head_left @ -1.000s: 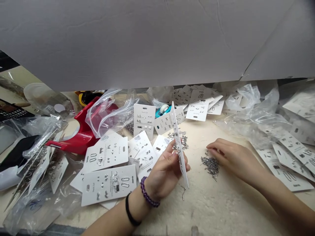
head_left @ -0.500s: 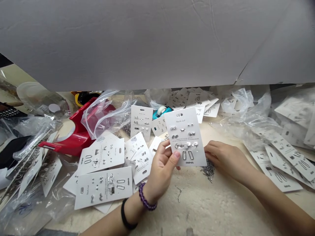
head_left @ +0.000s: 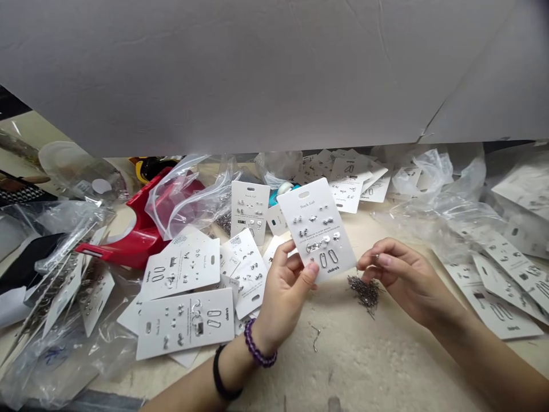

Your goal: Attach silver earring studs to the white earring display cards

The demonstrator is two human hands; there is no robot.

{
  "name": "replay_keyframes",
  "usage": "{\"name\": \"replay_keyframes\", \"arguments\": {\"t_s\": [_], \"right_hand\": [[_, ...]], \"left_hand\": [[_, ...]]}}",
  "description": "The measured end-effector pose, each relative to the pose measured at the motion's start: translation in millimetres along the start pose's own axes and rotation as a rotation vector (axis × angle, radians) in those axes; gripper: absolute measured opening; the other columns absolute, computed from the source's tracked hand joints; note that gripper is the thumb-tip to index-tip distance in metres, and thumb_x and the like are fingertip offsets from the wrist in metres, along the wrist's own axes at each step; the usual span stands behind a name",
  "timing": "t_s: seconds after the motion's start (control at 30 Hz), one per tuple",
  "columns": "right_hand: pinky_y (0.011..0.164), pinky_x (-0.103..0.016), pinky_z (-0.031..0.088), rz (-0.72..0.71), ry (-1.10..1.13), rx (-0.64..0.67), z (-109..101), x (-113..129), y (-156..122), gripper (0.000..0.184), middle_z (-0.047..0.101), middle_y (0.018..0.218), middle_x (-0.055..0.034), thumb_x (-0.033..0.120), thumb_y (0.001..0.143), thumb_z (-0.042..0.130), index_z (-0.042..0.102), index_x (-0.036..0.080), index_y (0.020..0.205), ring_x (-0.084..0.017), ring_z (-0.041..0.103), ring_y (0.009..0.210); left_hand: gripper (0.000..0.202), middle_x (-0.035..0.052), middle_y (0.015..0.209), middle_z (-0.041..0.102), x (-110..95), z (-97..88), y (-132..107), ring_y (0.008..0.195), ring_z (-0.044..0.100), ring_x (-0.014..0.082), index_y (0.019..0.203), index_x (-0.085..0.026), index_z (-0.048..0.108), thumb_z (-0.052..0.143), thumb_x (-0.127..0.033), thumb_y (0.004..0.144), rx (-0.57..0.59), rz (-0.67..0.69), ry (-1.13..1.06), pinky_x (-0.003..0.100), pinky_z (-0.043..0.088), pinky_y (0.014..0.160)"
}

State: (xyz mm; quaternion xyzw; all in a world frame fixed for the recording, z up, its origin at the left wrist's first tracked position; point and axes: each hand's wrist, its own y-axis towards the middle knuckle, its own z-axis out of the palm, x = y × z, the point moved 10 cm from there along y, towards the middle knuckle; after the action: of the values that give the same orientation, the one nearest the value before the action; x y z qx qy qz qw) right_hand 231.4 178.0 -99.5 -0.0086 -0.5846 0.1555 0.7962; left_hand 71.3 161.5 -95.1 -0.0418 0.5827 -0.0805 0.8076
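My left hand [head_left: 291, 286] grips the lower left edge of a white earring card [head_left: 317, 229], thumb in front, holding it up and tilted. Several silver studs and two oblong hoops are fixed on that card. To its right, my right hand [head_left: 397, 274] pinches a tiny metal piece between thumb and fingertips, likely an earring, too small to make out fully. Just below those fingers lies a pile of small silver earring pieces [head_left: 364, 294]. One loose thin metal piece [head_left: 316, 339] rests on the table nearer to me.
Filled earring cards [head_left: 186, 323] overlap at left, with others [head_left: 493, 292] at right. A red plastic tape dispenser [head_left: 128, 240] stands behind the left stack, under a clear bag [head_left: 180, 200]. A large grey-white panel [head_left: 257, 74] overhangs the back.
My right hand has lifted off the pile, its fingertips now pinched together on a tiny piece. The card in my left hand has tilted further to the left.
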Motion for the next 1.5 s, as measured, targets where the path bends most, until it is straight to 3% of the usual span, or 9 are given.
{"name": "replay_keyframes", "arguments": {"t_s": [0.13, 0.27, 0.43, 0.53, 0.67, 0.8, 0.9, 1.13, 1.5], "right_hand": [[0.067, -0.019, 0.048, 0.097, 0.116, -0.013, 3.3, -12.7, 0.4, 0.009, 0.06, 0.074, 0.0002, 0.028, 0.075, 0.065, 0.063, 0.02, 0.079, -0.009, 0.055, 0.07], [0.059, -0.019, 0.047, 0.17, 0.171, -0.121, -5.2, -22.3, -0.2, 0.016, 0.059, 0.078, -0.0015, 0.032, 0.073, 0.067, 0.065, 0.02, 0.083, -0.01, 0.053, 0.07], [0.067, -0.023, 0.048, 0.047, -0.131, -0.21, -16.6, -10.9, -5.1, 0.027, 0.062, 0.088, -0.004, 0.036, 0.074, 0.065, 0.064, 0.02, 0.096, -0.01, 0.053, 0.069], [0.069, -0.023, 0.048, -0.096, -0.339, -0.219, -11.4, 7.5, -12.4, 0.025, 0.063, 0.086, -0.004, 0.036, 0.079, 0.06, 0.06, 0.02, 0.099, -0.011, 0.054, 0.071], [0.064, -0.021, 0.047, -0.2, -0.423, -0.155, 6.0, 18.3, -18.6, 0.016, 0.063, 0.08, -0.0018, 0.032, 0.084, 0.054, 0.052, 0.021, 0.095, -0.011, 0.055, 0.071], [0.061, -0.022, 0.045, -0.168, -0.46, -0.068, 19.4, 9.8, -14.4, 0.015, 0.062, 0.081, -0.0012, 0.033, 0.086, 0.05, 0.043, 0.022, 0.094, -0.01, 0.055, 0.068], [0.059, -0.022, 0.045, -0.105, -0.444, -0.052, 20.9, 1.8, -9.0, 0.016, 0.061, 0.081, -0.0014, 0.035, 0.087, 0.048, 0.04, 0.021, 0.091, -0.01, 0.054, 0.064], [0.06, -0.022, 0.046, -0.058, -0.354, -0.059, 20.7, 2.4, -3.4, 0.021, 0.059, 0.082, -0.0022, 0.036, 0.086, 0.049, 0.036, 0.02, 0.085, -0.009, 0.055, 0.065], [0.055, -0.021, 0.043, 0.02, -0.328, 0.041, 26.6, -5.5, -1.6, 0.018, 0.057, 0.082, -0.0005, 0.033, 0.087, 0.047, 0.034, 0.02, 0.084, -0.008, 0.052, 0.061]], "left_hand": [[0.036, 0.0041, 0.1, 0.064, 1.4, 0.7, -0.1, 0.084, 0.059, 0.0139, 0.11, -0.024, 0.042, 0.058, -0.022, 0.077, 0.006, -0.005, -0.011, 0.022, 0.044, 0.062], [0.035, 0.0041, 0.102, 0.063, -0.2, 4.0, 0.2, 0.085, 0.059, 0.0137, 0.11, -0.023, 0.043, 0.057, -0.022, 0.078, 0.026, 0.002, -0.015, 0.025, 0.045, 0.068], [0.034, 0.0066, 0.106, 0.061, -0.9, 7.4, -1.2, 0.095, 0.057, 0.0174, 0.111, -0.021, 0.043, 0.056, -0.024, 0.079, 0.051, -0.003, -0.027, 0.031, 0.046, 0.081], [0.035, 0.007, 0.108, 0.06, 2.2, 7.5, -1.1, 0.096, 0.057, 0.0181, 0.112, -0.021, 0.042, 0.055, -0.025, 0.079, 0.064, -0.016, 0.007, 0.031, 0.047, 0.077], [0.033, 0.0076, 0.111, 0.058, 2.4, 7.9, 0.3, 0.1, 0.055, 0.0184, 0.11, -0.021, 0.042, 0.054, -0.025, 0.08, 0.078, 0.026, 0.062, 0.028, 0.046, 0.076], [0.032, 0.0088, 0.116, 0.054, 9.4, 9.6, -0.2, 0.102, 0.053, 0.0207, 0.11, -0.022, 0.042, 0.053, -0.027, 0.081, 0.101, -0.012, 0.107, 0.028, 0.049, 0.069], [0.034, 0.0097, 0.12, 0.05, 15.9, 9.6, -1.5, 0.103, 0.051, 0.0227, 0.111, -0.023, 0.041, 0.054, -0.03, 0.08, 0.122, -0.068, 0.154, 0.026, 0.05, 0.06], [0.032, 0.008, 0.119, 0.05, 15.4, 9.1, -3.0, 0.099, 0.052, 0.0189, 0.111, -0.025, 0.042, 0.051, -0.031, 0.082, 0.144, -0.063, 0.214, 0.027, 0.05, 0.066], [0.031, 0.0075, 0.118, 0.051, 14.5, 9.2, -3.3, 0.098, 0.052, 0.0179, 0.112, -0.025, 0.042, 0.049, -0.031, 0.083, 0.148, -0.034, 0.243, 0.026, 0.048, 0.066]]}}
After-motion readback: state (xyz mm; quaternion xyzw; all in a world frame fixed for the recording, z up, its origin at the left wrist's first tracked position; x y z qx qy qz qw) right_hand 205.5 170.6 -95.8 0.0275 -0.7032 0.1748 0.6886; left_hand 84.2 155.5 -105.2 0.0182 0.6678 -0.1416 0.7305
